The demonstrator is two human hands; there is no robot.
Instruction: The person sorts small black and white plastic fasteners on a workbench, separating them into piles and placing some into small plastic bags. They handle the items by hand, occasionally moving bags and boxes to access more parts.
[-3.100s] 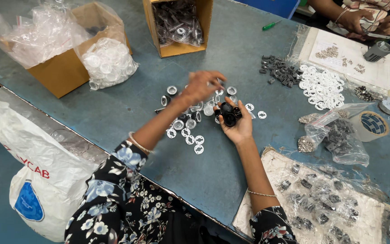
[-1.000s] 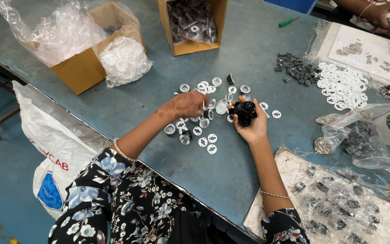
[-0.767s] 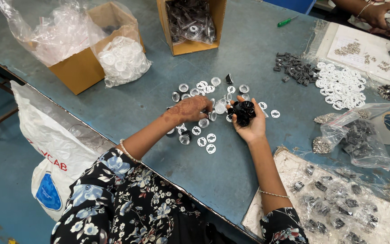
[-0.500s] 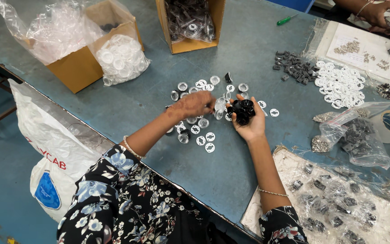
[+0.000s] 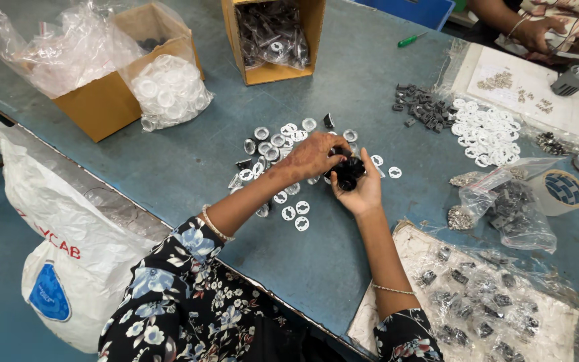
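Observation:
My right hand [image 5: 364, 190] cups a small black round part [image 5: 348, 171] above the blue-grey table [image 5: 169, 167]. My left hand [image 5: 313, 155] rests against that black part from the left, fingers curled onto its top. Under and around both hands lie several loose white rings and clear lens caps [image 5: 273, 144] scattered on the table. Whether my left fingers pinch a small piece is hidden.
Two cardboard boxes stand at the back: one with clear bags [image 5: 105, 100], one with dark parts [image 5: 273, 40]. A bag of white rings [image 5: 169, 90], black clips [image 5: 423, 110], white washers [image 5: 484, 131], tape roll [image 5: 561, 191], bagged parts [image 5: 477, 302]. Another person's hands [image 5: 544, 30] work at far right.
My left hand has moved right from the scattered rings to the black part held in my right hand. The right hand stays in place.

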